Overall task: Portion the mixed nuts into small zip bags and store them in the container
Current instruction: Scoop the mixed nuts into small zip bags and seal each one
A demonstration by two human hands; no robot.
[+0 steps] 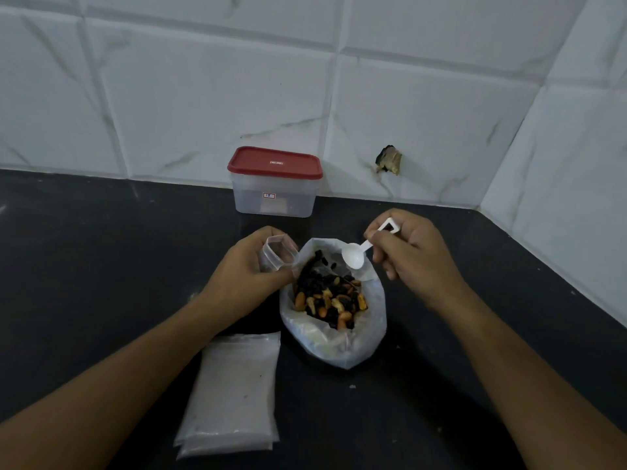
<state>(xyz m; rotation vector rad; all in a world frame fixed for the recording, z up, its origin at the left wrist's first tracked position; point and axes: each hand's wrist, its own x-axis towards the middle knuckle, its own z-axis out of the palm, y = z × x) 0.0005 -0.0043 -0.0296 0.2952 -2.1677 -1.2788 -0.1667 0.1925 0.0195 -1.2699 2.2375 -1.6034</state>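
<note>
One small zip bag (276, 254) is being pinched open by the left hand (249, 266); one empty white scoop (354, 254) is being gripped by the right hand (412, 256) above one open bag of mixed nuts (330, 301). One lidded container (274, 181) is standing behind.

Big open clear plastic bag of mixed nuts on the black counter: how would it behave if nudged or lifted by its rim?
The clear plastic bag of mixed nuts looks floppy: thin, crumpled film, so a nudge probably deforms it rather than sliding it. Its mouth gapes open, so tipping would likely spill nuts. Lifted by the rim, it would probably sag under the load.

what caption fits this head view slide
Left hand holds small zip bag open; right hand poises empty scoop over mixed nuts.
</note>
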